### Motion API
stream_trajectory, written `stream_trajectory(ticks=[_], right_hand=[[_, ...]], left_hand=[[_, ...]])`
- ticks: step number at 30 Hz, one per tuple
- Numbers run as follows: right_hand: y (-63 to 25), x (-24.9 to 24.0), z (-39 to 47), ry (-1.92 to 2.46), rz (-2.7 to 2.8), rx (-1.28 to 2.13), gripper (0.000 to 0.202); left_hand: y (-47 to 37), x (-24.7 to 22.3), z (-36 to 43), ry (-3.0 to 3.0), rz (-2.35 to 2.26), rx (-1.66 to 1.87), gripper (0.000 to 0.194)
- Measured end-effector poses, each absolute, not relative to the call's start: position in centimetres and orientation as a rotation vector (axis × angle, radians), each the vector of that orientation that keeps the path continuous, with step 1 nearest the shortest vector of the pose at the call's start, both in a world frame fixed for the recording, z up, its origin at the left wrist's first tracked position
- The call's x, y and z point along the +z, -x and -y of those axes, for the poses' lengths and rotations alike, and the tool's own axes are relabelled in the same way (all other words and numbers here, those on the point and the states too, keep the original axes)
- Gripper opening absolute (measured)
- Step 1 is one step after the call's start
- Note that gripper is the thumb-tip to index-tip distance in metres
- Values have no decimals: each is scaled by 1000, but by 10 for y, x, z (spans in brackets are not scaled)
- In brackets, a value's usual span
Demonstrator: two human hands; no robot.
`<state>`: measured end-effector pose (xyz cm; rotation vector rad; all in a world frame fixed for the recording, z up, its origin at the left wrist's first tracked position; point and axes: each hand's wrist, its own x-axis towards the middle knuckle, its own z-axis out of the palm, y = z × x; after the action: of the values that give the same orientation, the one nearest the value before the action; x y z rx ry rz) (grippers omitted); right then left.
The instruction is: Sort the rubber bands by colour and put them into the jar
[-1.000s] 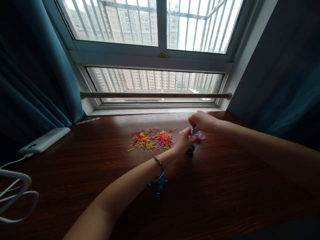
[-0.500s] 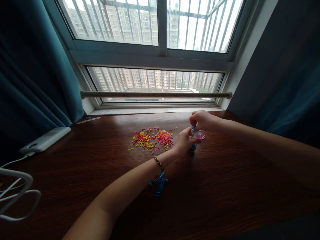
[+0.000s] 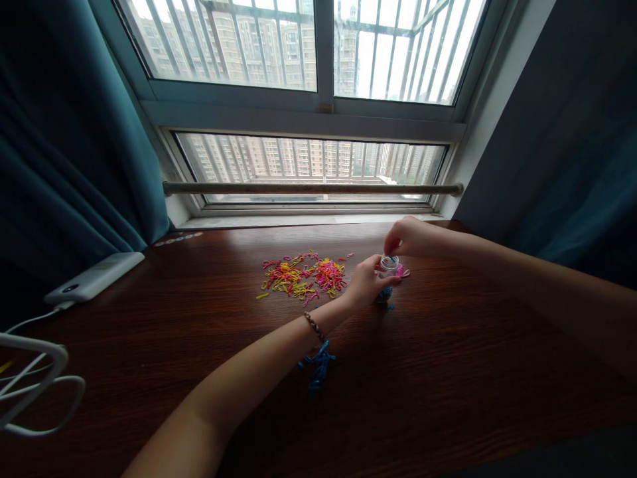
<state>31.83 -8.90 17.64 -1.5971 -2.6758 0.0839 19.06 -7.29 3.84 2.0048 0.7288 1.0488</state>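
Observation:
My left hand [image 3: 369,282] is wrapped round a small clear jar [image 3: 389,263] standing upright on the table. Blue loops that look like rubber bands [image 3: 384,295] lie in its lower part. At the jar's mouth, the fingertips of my right hand [image 3: 405,237] are pinched together, with a bit of blue rubber band [image 3: 392,257] just below them. A small blue piece [image 3: 391,306] lies on the table beside the jar's base. Partly behind the jar are pink loops [image 3: 402,271]. Near my left wrist is a pile of blue rubber bands [image 3: 321,368].
Left of the jar, yellow, red and pink loops [image 3: 306,277] are spread over the dark wooden table [image 3: 448,385]. A white power bank [image 3: 94,277] with a white cable [image 3: 42,378] lies at the left. Behind the table are a barred window and a rail [image 3: 318,188].
My right hand has shifted slightly right, and the blue bunch under its fingers has mostly dropped from sight. More of the jar's rim shows. A small blue piece now shows by its base.

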Motion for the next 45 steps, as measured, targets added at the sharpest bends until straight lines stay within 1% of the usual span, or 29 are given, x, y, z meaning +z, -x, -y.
stream_trajectory(ticks=[4,7,13,16,18,20,22,23,25,28,31,34,37,39,42,45], right_hand=[[-321,172,91,1588,2698,-5,22],[-322,171,93,1555,2680,-17,23],[-324,173,98,1555,2567,4,18],[-330,176,103,1639,2424,-61,19],[-338,174,106,1773,2314,-74,17],[-347,163,109,1937,2277,78,11],[-355,141,112,2041,2277,403,8],[-358,127,114,2021,2272,550,9],[-361,95,117,1940,2197,756,15],[-362,54,120,1899,2017,827,27],[-362,29,120,1869,1958,868,30],[-363,22,120,1849,1983,817,24],[-360,24,125,1799,2025,764,16],[-352,27,132,1751,2042,795,14],[-330,33,147,1651,2037,910,15],[-298,38,161,1516,1991,1028,16]], left_hand=[[-190,39,73,-2017,-710,1031,37],[-189,39,73,-2005,-686,1029,42],[-186,39,74,-1992,-641,992,42],[-184,39,73,-1968,-616,972,43],[-183,38,71,-1948,-573,948,43],[-182,35,67,-1926,-521,917,47],[-179,33,62,-1901,-483,874,52],[-177,32,59,-1886,-475,854,54],[-172,31,54,-1858,-463,828,58],[-159,36,47,-1831,-473,819,60],[-137,45,41,-1833,-555,774,52],[-103,52,39,-1928,-637,643,36],[-68,51,42,-2160,-678,448,26],[-51,45,47,-2257,-729,310,27],[-39,33,52,-2323,-784,271,24],[-39,28,55,-2368,-769,283,9]])
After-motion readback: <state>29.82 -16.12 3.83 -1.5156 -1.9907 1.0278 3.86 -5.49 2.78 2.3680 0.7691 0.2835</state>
